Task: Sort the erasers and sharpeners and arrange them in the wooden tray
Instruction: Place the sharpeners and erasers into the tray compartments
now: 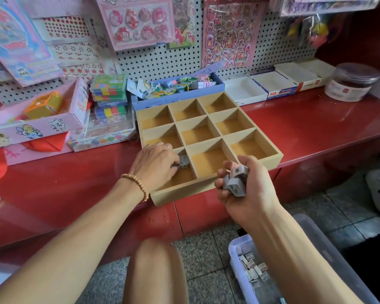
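Bright, even light fills the scene, and soft glare streaks the glossy red counter (316,119) at right. The wide lens bows the pegboard (162,60) and the counter's edges. Corners smear: the jar (351,82) and the hanging packs at top right look soft.

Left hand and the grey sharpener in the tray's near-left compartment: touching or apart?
Touching: the head view shows the left hand's fingertips pinching the grey sharpener inside the wooden tray.

A glossy red counter (305,119) stands below a white perforated pegboard wall (158,60); grey speckled floor tiles (208,249) lie beneath the counter.
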The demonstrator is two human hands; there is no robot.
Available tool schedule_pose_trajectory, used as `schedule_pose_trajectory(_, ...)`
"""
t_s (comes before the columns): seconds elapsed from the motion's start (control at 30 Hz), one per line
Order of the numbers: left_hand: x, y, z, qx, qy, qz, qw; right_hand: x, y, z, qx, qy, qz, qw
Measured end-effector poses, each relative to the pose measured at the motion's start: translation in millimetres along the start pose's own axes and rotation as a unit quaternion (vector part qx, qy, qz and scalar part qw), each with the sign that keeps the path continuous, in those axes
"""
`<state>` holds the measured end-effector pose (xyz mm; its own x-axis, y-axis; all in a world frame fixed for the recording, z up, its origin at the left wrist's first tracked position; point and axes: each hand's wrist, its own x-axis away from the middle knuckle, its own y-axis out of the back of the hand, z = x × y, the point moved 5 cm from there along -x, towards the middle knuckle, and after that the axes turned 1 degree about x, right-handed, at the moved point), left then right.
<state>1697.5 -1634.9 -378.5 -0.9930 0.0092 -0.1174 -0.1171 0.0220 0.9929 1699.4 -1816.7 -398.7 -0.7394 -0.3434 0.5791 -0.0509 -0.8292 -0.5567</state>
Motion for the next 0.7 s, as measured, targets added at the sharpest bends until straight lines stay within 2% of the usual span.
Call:
schedule_pose_trajectory(0.07,-0.3,2.2,2.8,0.025,0.012,-0.006,1.0,-0.6,-6.6,-0.7,0.008,-0.001,0.008,1.0)
schedule_pose_trajectory(0.13,0.9,8.9,7.4,0.12,0.045,-0.063,0.99,-1.8,-13.8,-3.1,0.015,-0.007,0.021,1.0)
schedule_pose_trajectory(0.2,3.7,20.9,5.0,0.284,0.064,-0.131,0.948,-3.4,-20.2,-6.0,0.028,-0.008,0.03,0.999)
schedule_pose_trajectory(0.27,8.1,34.7,-12.6,0.425,0.03,-0.118,0.897,-6.6,-25.7,-10.0,0.044,-0.006,0.027,0.999)
schedule_pose_trajectory(0.3,9.9,39.8,-23.1,0.452,0.005,-0.093,0.887,-8.4,-28.5,-12.0,0.052,-0.004,0.024,0.998)
schedule_pose_trajectory(0.37,13.4,44.2,-40.0,0.446,-0.026,-0.044,0.894,-11.4,-34.3,-15.9,0.063,0.003,0.019,0.998)
schedule_pose_trajectory(0.47,13.9,42.6,-41.4,0.425,-0.02,-0.024,0.905,-10.9,-41.2,-20.5,0.048,0.002,0.022,0.999)
schedule_pose_trajectory(0.53,14.3,43.3,-37.0,0.449,-0.01,-0.017,0.894,-10.1,-43.4,-22.3,0.023,-0.006,0.035,0.999)
schedule_pose_trajectory(0.6,15.3,47.7,-31.8,0.497,0.009,-0.019,0.868,-9.8,-46.3,-24.7,0.006,-0.02,0.061,0.998)
schedule_pose_trajectory(0.67,16.0,50.8,-21.1,0.529,0.053,-0.023,0.847,-10.5,-45.7,-27.8,0.0,-0.029,0.064,0.998)
schedule_pose_trajectory(0.7,15.9,50.9,-13.9,0.526,0.075,-0.021,0.847,-10.9,-43.6,-28.6,-0.002,-0.027,0.055,0.998)
